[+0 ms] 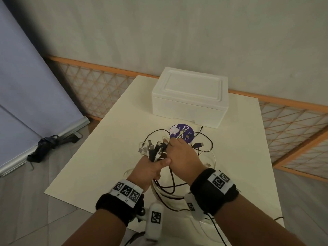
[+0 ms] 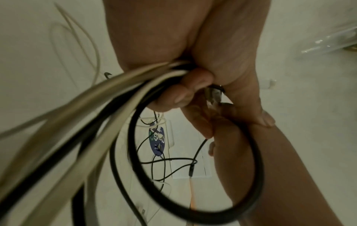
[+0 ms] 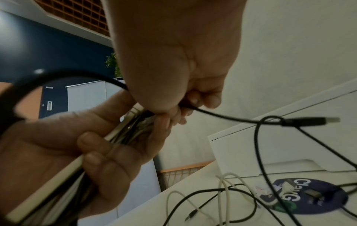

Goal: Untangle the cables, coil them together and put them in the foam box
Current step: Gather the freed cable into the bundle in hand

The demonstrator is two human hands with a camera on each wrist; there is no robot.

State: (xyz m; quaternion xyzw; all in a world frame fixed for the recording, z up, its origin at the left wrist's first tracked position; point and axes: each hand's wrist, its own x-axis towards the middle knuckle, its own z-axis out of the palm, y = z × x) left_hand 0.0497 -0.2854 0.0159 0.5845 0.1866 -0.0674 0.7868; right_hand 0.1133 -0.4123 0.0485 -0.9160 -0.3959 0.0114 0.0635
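My left hand (image 1: 150,167) grips a bundle of black and white cables (image 1: 156,150) with their plug ends sticking up out of the fist. Loops of the bundle (image 2: 135,152) hang below the hand. My right hand (image 1: 182,157) is right beside it and pinches a thin black cable (image 3: 222,116) that ends in a USB plug (image 3: 313,121). More loose black and white cables (image 1: 204,144) lie tangled on the table. The white foam box (image 1: 190,96) stands behind them with its lid on.
A round purple sticker (image 1: 182,134) lies on the cream table (image 1: 99,157) under the loose cables, just in front of the box. An orange lattice rail (image 1: 99,86) runs behind the table. A grey floor and a blue panel are at the left.
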